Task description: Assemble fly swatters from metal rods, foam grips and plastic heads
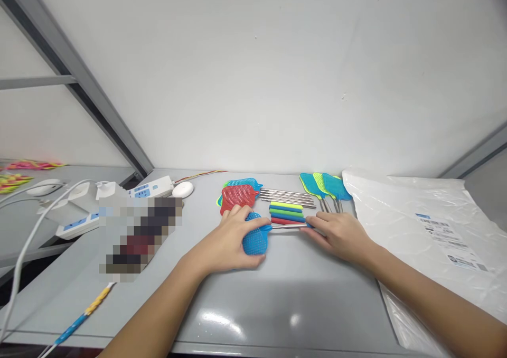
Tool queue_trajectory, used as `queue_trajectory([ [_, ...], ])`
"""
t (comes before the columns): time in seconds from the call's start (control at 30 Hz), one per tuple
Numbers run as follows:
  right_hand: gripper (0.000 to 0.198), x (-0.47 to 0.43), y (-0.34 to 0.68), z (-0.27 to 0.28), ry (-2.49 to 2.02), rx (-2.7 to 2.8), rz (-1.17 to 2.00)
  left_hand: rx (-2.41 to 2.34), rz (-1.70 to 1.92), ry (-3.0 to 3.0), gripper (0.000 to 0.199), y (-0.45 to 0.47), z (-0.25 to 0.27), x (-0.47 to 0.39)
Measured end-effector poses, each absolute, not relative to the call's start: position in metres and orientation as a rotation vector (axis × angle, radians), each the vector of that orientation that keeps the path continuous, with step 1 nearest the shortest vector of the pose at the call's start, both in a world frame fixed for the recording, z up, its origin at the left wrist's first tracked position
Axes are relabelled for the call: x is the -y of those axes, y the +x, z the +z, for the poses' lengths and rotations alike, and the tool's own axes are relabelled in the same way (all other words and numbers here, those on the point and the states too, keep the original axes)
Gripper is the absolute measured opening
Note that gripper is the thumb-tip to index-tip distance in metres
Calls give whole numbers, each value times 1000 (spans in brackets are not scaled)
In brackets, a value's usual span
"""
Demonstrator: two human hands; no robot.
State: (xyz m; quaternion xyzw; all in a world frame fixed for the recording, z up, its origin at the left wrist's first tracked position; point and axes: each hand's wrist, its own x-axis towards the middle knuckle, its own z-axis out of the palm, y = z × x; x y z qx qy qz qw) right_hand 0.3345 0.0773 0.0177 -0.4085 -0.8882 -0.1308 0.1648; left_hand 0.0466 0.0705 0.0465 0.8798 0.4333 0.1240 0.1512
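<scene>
A blue fly swatter (256,242) lies level over the grey table, its mesh head to the left and its metal rod pointing right. My left hand (233,237) is closed around the edges of the head. At the other end, my right hand (336,234) grips the blue handle, mostly hidden by the fingers. Just behind the rod are several coloured handle sleeves (285,213) in yellow, blue, green and red. Beyond them sits a row of metal rods (289,197). A red swatter head (237,198) tops a pile with blue and green ones.
Several fly swatters (336,187) with rods attached lie at the back right. A white plastic mailer (420,242) covers the table's right side. On the left are power strips (152,188), a round white device (182,189), cables and a blurred-out object (140,236). A wall stands behind.
</scene>
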Motion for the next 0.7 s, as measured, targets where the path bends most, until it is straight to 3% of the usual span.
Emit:
queue_trajectory([
  [0.7, 36, -79, 337, 17, -1170, 2488, -175, -1219, 437, 2578, 62, 48, 49, -70],
])
